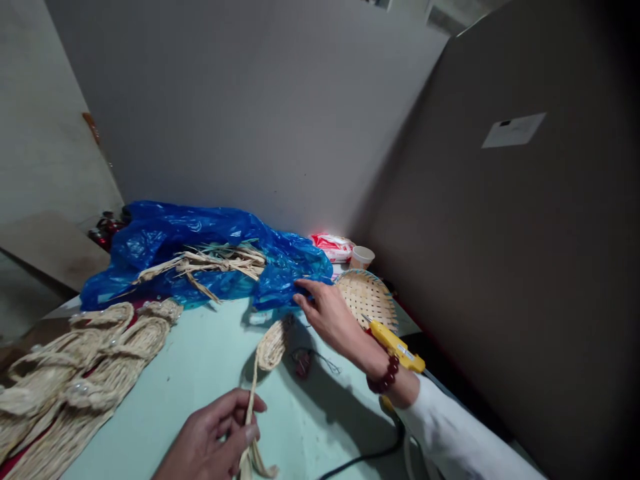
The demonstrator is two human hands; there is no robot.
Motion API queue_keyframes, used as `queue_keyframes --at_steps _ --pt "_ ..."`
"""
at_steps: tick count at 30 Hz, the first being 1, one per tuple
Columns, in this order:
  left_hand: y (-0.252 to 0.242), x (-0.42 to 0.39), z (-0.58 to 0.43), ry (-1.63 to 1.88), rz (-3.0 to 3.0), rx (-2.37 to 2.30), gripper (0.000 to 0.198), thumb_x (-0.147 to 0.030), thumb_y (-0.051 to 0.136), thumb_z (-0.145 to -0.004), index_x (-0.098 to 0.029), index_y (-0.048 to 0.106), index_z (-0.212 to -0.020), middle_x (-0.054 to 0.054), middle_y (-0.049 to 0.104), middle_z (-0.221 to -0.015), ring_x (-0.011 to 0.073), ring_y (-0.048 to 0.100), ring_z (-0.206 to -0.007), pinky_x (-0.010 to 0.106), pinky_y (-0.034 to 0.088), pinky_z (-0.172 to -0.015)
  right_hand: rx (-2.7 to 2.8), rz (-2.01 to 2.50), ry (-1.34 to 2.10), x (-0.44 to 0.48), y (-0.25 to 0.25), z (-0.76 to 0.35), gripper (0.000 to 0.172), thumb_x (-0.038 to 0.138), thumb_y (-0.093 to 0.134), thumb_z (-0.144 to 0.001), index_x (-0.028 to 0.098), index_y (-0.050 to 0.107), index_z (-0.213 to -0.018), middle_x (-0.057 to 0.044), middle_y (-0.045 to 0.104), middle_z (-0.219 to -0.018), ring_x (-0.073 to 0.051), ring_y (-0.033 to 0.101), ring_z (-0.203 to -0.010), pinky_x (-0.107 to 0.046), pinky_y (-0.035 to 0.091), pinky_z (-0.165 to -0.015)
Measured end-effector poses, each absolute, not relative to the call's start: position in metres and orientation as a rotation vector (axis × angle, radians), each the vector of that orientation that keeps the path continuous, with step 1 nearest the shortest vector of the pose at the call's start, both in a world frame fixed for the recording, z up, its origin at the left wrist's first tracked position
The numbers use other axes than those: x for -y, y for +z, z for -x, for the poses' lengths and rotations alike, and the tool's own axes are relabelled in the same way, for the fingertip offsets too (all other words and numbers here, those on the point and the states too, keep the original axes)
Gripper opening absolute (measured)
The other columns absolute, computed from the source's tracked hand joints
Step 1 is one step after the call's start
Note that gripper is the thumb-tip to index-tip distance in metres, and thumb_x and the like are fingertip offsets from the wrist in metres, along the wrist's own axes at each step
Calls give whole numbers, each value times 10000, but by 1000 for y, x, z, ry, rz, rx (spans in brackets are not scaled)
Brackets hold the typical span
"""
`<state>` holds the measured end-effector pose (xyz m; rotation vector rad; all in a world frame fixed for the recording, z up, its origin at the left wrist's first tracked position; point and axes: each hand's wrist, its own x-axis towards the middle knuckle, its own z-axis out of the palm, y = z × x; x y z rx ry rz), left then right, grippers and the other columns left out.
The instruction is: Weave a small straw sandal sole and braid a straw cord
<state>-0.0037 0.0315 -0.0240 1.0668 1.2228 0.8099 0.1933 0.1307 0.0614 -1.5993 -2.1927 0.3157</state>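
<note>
My left hand (215, 430) is at the bottom of the view, its thumb and fingers pinched round a pale straw strand (253, 383). The strand runs up to a small oval coil of braided straw (273, 345), which rests on the pale green tabletop (200, 360). Loose ends hang below the fingers. Farther forward, my right hand (330, 315) reaches out with fingers extended, at the right edge of a blue plastic bag (175, 223). Nothing shows in its grasp, and I cannot tell whether the fingertips touch the bag. Dry straw husks (225, 260) lie on the bag.
Woven straw slippers (115, 360) with beads lie at the left. Beside my right wrist are a yellow glue gun (397, 345) and a round woven bamboo basket (367, 297). A plastic cup (361, 257) stands behind it. Grey partitions (260, 120) enclose the back and right.
</note>
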Motion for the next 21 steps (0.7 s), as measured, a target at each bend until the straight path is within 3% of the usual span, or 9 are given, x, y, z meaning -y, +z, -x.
queue_keyframes --at_steps 4,10,14,21 --pt "-35 -39 10 833 -1080 -1258 428 -504 692 -714 -168 619 -970 -30 554 -606 59 392 -322 170 281 -278 2446 1728 243 -159 55 -186 220 296 536 -967 128 627 -1076 -70 663 -1024 -187 647 -910 -376 528 -818" --pt "-44 -42 15 833 -1026 -1261 498 -561 674 -710 -188 608 -1034 -4 604 -596 71 386 -281 165 218 -250 2721 1825 74 -196 32 -168 295 306 593 -934 120 591 -1163 -108 613 -1153 -215 627 -982 -400 536 -836" --pt "-33 -42 12 801 -1003 -1322 536 -539 695 -688 -187 588 -1078 -43 551 -491 78 355 -262 180 249 -239 2803 1830 -64 -218 28 -163 316 307 599 -929 115 583 -1180 -118 600 -1180 -227 617 -1012 -413 528 -855" --pt "-21 -41 4 872 -978 -1417 611 -460 758 -619 -221 581 -1153 -8 606 -668 119 477 -340 219 245 -214 2806 1868 -211 -248 30 -169 330 311 598 -929 121 574 -1198 -119 589 -1202 -233 611 -1029 -423 525 -863"
